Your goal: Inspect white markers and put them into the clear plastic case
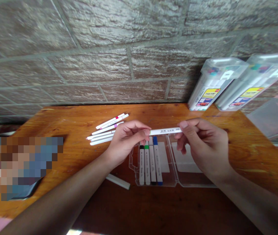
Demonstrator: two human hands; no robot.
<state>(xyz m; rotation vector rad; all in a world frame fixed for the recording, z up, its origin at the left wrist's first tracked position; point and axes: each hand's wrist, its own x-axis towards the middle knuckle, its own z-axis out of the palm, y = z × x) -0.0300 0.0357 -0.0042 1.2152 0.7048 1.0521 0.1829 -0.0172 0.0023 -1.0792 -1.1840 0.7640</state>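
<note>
Between my two hands a white marker (pixel 165 131) with small dark print is held level above an opened clear plastic case. My left hand (pixel 129 137) pinches its left end, and my right hand (pixel 202 143) grips its right end with thumb and fingers. Under them lies the case (pixel 175 178), hinged in the middle. Its left half holds several white markers (pixel 150 163) side by side, with black, green and blue bands. My right hand hides part of the case's right half, where a pale sheet shows.
Several loose white markers (pixel 102 137) lie behind my left hand, and another marker (pixel 119 181) lies by my left forearm. Two clear boxes of markers (pixel 206 88) stand against the stone wall (pixel 92 71). A blurred-out phone-like object (pixel 26 192) rests on the wooden table's left side.
</note>
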